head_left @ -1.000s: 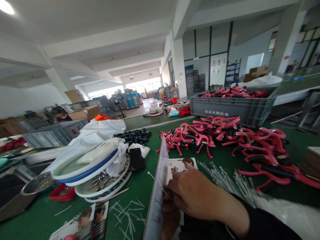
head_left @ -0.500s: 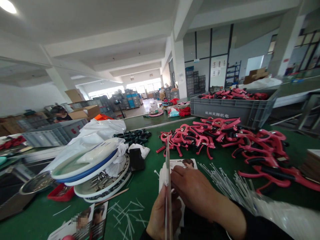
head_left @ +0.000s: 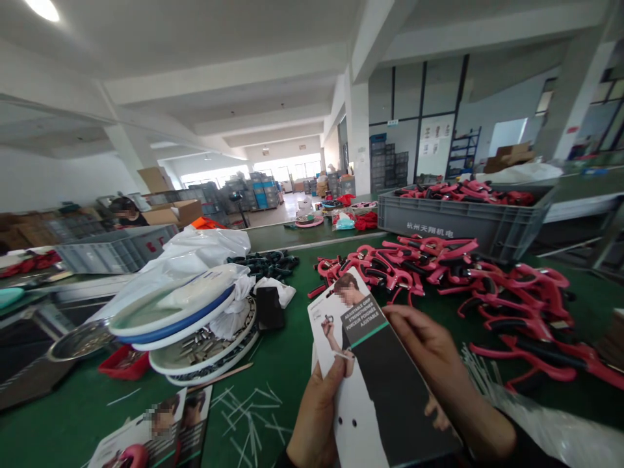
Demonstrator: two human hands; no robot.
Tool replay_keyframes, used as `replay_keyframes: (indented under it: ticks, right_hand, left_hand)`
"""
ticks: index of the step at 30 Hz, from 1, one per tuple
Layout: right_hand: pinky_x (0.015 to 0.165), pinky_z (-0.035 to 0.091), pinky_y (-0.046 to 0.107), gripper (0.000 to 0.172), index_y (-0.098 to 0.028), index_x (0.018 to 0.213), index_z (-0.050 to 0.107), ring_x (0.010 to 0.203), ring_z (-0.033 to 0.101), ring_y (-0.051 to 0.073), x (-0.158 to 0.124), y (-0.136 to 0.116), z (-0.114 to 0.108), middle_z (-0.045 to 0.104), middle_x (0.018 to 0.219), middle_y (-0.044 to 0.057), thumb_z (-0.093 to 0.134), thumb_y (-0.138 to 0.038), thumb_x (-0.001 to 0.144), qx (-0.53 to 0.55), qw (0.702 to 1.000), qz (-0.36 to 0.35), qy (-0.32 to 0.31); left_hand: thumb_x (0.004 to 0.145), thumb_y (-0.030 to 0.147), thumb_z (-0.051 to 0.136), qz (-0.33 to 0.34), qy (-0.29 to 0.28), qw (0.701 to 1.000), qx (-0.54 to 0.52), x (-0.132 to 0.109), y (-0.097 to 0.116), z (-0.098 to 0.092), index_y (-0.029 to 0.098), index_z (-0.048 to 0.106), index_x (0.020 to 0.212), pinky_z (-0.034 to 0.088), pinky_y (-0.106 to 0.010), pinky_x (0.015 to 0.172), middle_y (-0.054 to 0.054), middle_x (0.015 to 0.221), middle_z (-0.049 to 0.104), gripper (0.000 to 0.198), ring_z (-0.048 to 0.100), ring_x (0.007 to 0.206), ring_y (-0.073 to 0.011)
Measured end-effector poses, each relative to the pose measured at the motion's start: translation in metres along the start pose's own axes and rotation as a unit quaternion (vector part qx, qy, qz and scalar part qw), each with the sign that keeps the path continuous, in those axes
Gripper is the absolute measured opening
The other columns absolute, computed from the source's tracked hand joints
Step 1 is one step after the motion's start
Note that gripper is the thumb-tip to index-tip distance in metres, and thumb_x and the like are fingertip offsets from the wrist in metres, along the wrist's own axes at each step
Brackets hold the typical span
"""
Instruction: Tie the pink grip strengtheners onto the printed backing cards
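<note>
A printed packaging card (head_left: 390, 377) for an adjustable grip strengthener, black and white with a green line, faces me at a tilt. Holding its left side is my left hand (head_left: 314, 406), closed, with the thumb on the front. Two small dark holes show low on the white part. My right hand (head_left: 439, 364) is closed at the card's right edge, its fingertips partly hidden behind it. Beyond the card lies a pile of pink and black hand grips (head_left: 429, 266). White cable ties (head_left: 480, 367) stick out of a clear bag (head_left: 550, 416) near my right wrist.
Loose cable ties (head_left: 251, 416) and more printed cards (head_left: 146, 429) lie at front left. Stacked round trays (head_left: 205, 377) hold metal parts, beside a red dish (head_left: 124, 365). A grey crate (head_left: 453, 224) full of grips stands behind the pile. A person (head_left: 127, 211) is far left.
The card has turned from edge-on to show its printed front. My right hand has moved right, to the card's right edge. My left hand still holds it.
</note>
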State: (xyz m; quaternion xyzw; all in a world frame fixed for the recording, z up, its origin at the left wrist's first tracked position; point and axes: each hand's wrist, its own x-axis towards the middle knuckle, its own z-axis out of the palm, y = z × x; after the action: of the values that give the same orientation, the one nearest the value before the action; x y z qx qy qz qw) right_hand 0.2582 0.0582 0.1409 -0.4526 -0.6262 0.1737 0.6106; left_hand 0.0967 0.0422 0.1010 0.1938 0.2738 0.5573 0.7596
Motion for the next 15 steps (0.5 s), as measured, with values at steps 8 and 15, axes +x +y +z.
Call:
replay_keyframes:
  ticks: [8,15]
  right_hand:
    - [0.069,0.046,0.034,0.026,-0.024,0.102,0.063,0.085,0.058,0.023,0.002,-0.052,-0.011,0.063,0.095,0.006,0.059,-0.024,0.076,-0.373,0.874,-0.186,-0.251]
    - [0.067,0.042,0.027,0.019,-0.022,0.085,0.066,0.080,0.058,0.017,-0.001,-0.032,0.008,0.064,0.087,0.004,0.048,-0.017,0.083,-0.373,0.869,-0.183,-0.271]
  left_hand:
    - [0.069,0.030,0.072,0.041,0.037,0.993,0.104,0.002,-0.005,0.002,0.021,0.038,0.131,0.051,-0.030,0.066,-0.011,0.100,0.069,0.072,0.068,0.077,-0.0231]
    - [0.058,0.027,0.080,0.068,0.064,0.987,0.133,0.003,-0.002,0.003,0.019,0.051,0.122,0.052,-0.032,0.063,-0.011,0.094,0.071,0.071,0.067,0.080,-0.0271]
